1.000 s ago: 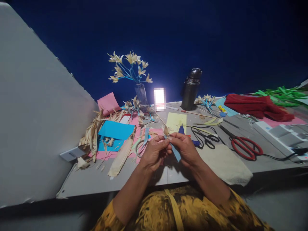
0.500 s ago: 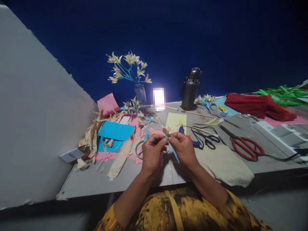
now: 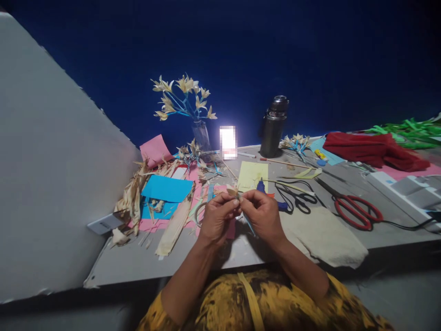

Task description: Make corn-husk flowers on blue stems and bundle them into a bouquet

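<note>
My left hand [image 3: 218, 216] and my right hand [image 3: 264, 215] meet over the front of the table, fingertips pinched together. Between them is a small dried-husk flower [image 3: 233, 191], its tan petals poking up above the fingers. A thin blue stem [image 3: 251, 227] hangs down from it beside my right palm. My fingers cover the joint between petals and stem. Just beyond my right hand lies a blue glue gun [image 3: 283, 206], partly hidden by that hand. A roll of tape [image 3: 199, 214] sits left of my left hand, partly covered.
Black scissors [image 3: 300, 204] and large red-handled scissors [image 3: 358, 212] lie to the right, near a folded cloth [image 3: 330, 239]. Blue paper [image 3: 167, 187] and dried husks [image 3: 175, 225] cover the left. Behind stand a vase of husk flowers [image 3: 200, 133] and a steel flask [image 3: 273, 131].
The tan petal piece has tipped left between my fingers, and the blue piece below shows narrower. Both hands stay close together in almost the same place.
</note>
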{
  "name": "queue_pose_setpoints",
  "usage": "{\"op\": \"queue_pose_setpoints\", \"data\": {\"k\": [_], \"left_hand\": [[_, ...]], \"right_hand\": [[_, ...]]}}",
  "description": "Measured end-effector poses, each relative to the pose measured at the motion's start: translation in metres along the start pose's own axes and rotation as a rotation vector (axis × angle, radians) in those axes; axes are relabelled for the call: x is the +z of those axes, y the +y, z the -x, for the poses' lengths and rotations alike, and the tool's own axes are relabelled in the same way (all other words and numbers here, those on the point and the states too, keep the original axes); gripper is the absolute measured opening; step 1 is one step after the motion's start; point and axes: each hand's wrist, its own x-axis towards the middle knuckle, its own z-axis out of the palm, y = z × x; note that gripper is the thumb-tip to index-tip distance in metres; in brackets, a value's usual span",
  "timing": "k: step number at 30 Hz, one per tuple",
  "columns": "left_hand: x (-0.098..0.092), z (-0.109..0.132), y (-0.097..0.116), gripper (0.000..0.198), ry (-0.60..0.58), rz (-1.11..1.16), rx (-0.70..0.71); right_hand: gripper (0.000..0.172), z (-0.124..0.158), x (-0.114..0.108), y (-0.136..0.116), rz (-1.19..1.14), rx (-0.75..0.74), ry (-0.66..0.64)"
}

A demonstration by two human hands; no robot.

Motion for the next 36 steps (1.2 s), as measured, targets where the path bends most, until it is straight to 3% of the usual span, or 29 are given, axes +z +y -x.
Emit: {"op": "queue_pose_setpoints", "data": {"k": [6,18,26,36], "left_hand": [[-0.008,0.0,0.007,0.029,-0.025,0.006,-0.112],[-0.007,0.003,0.006,0.026,0.022,0.06,-0.137],[-0.01,0.004,0.007,0.031,0.02,0.143,-0.223],[-0.007,0.009,0.005,0.028,0.081,0.085,-0.207]], "right_hand": [[0.013,-0.001,-0.002,-0.003,0.108,-0.039,-0.052],[0.014,0.0,-0.003,0.006,0.515,-0.495,-0.1],[0.009,0.0,-0.004,0.007,0.496,-0.493,-0.134],[0.013,0.003,-0.003,0.01,0.574,-0.562,-0.075]]}}
